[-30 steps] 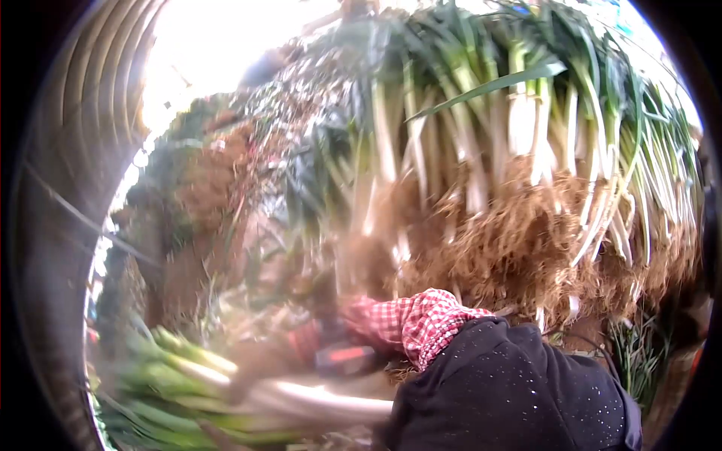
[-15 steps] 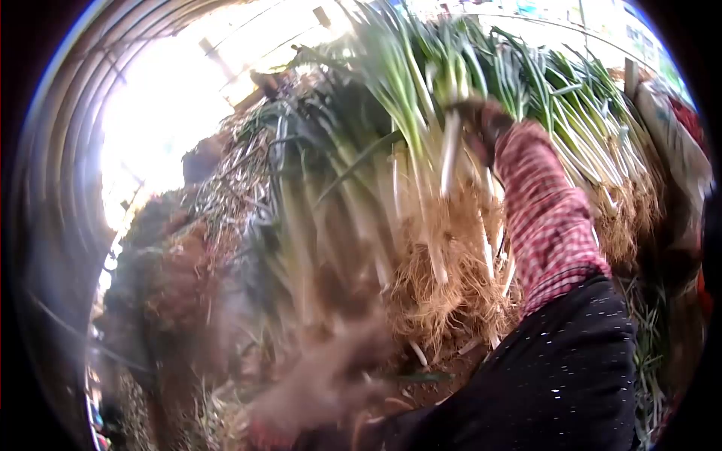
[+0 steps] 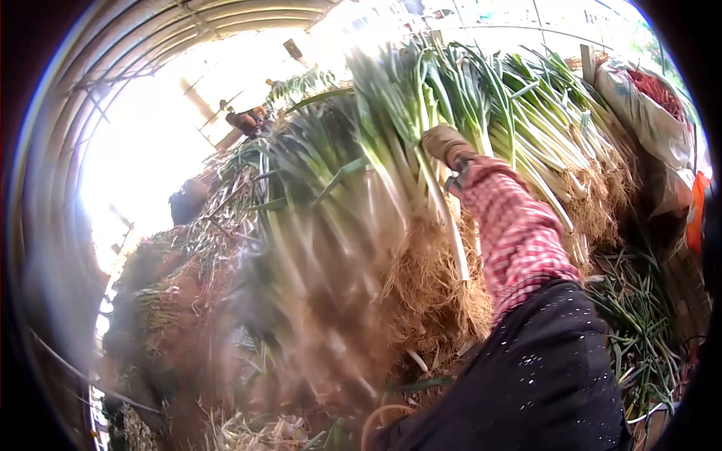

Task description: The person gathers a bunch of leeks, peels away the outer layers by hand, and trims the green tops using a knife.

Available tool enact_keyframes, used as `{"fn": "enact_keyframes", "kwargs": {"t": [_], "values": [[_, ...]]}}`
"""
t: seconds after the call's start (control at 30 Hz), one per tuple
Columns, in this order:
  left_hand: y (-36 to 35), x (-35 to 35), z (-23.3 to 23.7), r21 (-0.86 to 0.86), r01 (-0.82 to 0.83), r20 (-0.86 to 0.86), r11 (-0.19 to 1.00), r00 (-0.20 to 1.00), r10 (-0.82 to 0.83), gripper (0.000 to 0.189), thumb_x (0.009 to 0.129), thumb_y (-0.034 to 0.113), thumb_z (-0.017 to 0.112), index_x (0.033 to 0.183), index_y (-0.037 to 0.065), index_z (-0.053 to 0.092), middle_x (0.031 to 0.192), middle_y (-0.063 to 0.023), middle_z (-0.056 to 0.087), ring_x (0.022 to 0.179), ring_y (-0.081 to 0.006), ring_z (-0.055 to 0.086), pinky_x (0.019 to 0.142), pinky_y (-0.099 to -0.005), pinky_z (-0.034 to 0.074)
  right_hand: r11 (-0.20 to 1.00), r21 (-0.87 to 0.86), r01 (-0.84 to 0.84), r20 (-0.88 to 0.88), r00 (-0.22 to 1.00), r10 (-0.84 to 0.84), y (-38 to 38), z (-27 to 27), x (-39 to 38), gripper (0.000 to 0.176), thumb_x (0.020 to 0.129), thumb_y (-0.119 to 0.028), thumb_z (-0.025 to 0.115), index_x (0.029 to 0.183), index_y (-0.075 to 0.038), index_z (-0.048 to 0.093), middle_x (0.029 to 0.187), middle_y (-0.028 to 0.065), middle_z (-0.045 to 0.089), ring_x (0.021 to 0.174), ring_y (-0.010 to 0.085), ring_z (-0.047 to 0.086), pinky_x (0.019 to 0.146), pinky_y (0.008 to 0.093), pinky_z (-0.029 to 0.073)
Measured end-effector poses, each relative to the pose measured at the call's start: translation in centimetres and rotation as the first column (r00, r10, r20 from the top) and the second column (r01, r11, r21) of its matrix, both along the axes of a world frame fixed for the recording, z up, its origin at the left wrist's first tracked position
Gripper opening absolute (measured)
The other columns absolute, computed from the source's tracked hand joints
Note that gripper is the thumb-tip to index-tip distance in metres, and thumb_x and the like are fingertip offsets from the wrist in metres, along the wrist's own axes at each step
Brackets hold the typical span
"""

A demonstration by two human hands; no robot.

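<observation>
A thick row of long green onions, with white stalks and shaggy brown roots, leans before me. My right hand, in a brownish glove, is closed around green onion stalks near the middle of the row. The fingers are mostly turned away. Below it, one white stalk slants down past a mass of tangled roots. A red-and-white checked cuff and a dark sleeve cover that arm. My left hand does not show. A brownish blur covers the lower left of the row and hides detail there.
A white sack with reddish contents stands at the right, near an orange object. Loose green leaves lie below it. Dry stalks are heaped at the left. Trimmings litter the ground under a ribbed, arched roof.
My left hand, blurred at the lower middle before, has gone out of view. The view has shifted, and my right hand appears slightly farther left and lower, still at the stalks.
</observation>
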State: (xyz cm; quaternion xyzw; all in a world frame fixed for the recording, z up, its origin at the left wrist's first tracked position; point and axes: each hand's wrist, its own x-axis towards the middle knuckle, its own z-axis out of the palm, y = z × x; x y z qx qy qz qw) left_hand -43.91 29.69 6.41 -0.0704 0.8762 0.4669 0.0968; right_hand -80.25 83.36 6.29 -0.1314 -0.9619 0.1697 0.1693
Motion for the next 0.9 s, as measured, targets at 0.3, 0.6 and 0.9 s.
{"fn": "enact_keyframes", "kwargs": {"t": [0.3,0.6,0.9], "values": [[-1.7,5.2,-0.9,0.179,-0.064,-0.075,0.982,0.994,0.079,0.029,0.098,0.029,0.070,0.114,0.005,0.066,0.099,-0.0040,0.066,0.088,-0.0181,0.063,0.074,-0.0355,0.050,0.995,-0.098,0.018,-0.094,0.995,-0.027,-8.8,2.0,12.3,0.047,0.087,-0.030,0.074,0.116,0.004,0.062,0.100,0.0228,0.072,0.087,0.0338,0.073,0.079,0.0438,0.059],[-9.0,17.6,-8.2,0.450,-0.642,0.144,0.621,0.738,0.659,0.025,0.098,0.029,0.070,0.108,0.007,0.066,0.090,-0.0004,0.063,0.078,-0.0157,0.062,0.065,-0.0347,0.049,0.921,-0.345,-0.180,-0.491,0.871,-0.014,-6.5,4.9,-3.6,0.044,0.083,-0.031,0.080,0.110,0.001,0.066,0.100,0.0197,0.073,0.084,0.0293,0.070,0.075,0.0423,0.056],[-8.4,36.1,-19.3,0.415,-0.821,0.090,0.392,0.465,0.881,0.022,0.101,0.029,0.067,0.104,0.006,0.068,0.087,0.0011,0.064,0.076,-0.0096,0.060,0.065,-0.0262,0.049,0.332,-0.199,-0.922,-0.258,0.376,0.890,-33.5,3.1,-6.8,0.056,0.087,-0.029,0.079,0.133,0.000,0.064,0.113,0.0187,0.074,0.100,0.0291,0.070,0.090,0.0399,0.053]]}}
